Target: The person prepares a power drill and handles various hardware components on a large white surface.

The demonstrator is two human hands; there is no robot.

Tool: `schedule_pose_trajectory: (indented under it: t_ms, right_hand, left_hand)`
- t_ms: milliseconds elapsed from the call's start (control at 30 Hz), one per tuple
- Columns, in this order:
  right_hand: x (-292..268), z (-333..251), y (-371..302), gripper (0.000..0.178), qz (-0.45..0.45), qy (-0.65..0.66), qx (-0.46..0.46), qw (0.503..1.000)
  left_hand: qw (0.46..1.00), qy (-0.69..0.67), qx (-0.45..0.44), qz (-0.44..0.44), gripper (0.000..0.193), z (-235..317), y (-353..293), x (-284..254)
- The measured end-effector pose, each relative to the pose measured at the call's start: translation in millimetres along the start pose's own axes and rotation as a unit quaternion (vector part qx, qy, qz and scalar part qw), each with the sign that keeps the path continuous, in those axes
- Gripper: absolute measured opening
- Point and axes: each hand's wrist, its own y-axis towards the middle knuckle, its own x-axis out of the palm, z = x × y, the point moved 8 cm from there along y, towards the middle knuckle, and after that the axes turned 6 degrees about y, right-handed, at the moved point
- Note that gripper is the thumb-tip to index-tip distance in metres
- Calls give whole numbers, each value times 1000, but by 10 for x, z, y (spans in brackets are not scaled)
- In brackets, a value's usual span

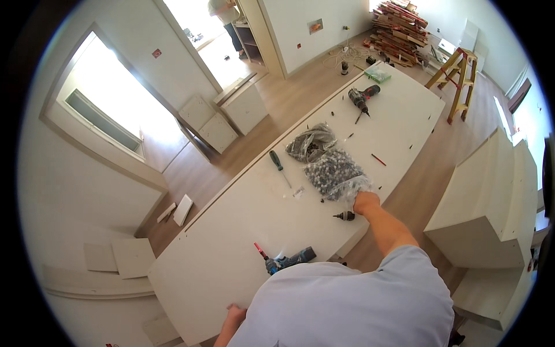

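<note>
My right hand (365,202) is closed at the near end of a clear plastic bag (335,173) full of small grey fittings, gripping its loose plastic. Behind it lies a second clear bag (311,142) with darker hardware. Both rest on a long white panel (225,214). My left hand (235,314) touches the panel near its lower edge; its fingers are too hidden to read. Between my hands lies a blue-black cordless drill (288,260) with a red tip. A small black drill chuck (345,216) sits beside my right wrist, and a green-handled screwdriver (280,168) lies left of the bags.
Farther along the panel are another cordless drill (362,99), a red pencil (378,159) and a green packet (377,74). A yellow stepladder (459,81) and a wood pile (399,32) stand beyond. White cabinet parts (480,208) flank the right. Another person (225,14) is in the far doorway.
</note>
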Motion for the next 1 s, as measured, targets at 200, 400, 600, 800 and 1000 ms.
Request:
schedule_pose_trajectory:
  t_ms: [200,400,600,800,1000]
  right_hand:
    - [-105,158,-42,42,98,110,56,987]
    - [-177,397,-71,39,180,218,48,958]
    - [-73,406,-259,33,175,409,-3,896]
    - [-98,-1360,-1054,32,0,366,-255,895]
    - [260,-3099,-2087,35,-235,40,-489,839]
  left_hand:
    - [992,-53,-47,-103,98,66,-138,-59]
    - [999,-10,-34,-35,99,45,-90,10]
    - [972,-214,-65,69,72,78,-222,-293]
    - [849,-521,36,76,46,1599,-616,-1290]
    - [602,-746,141,-249,65,2894,-698,-1461]
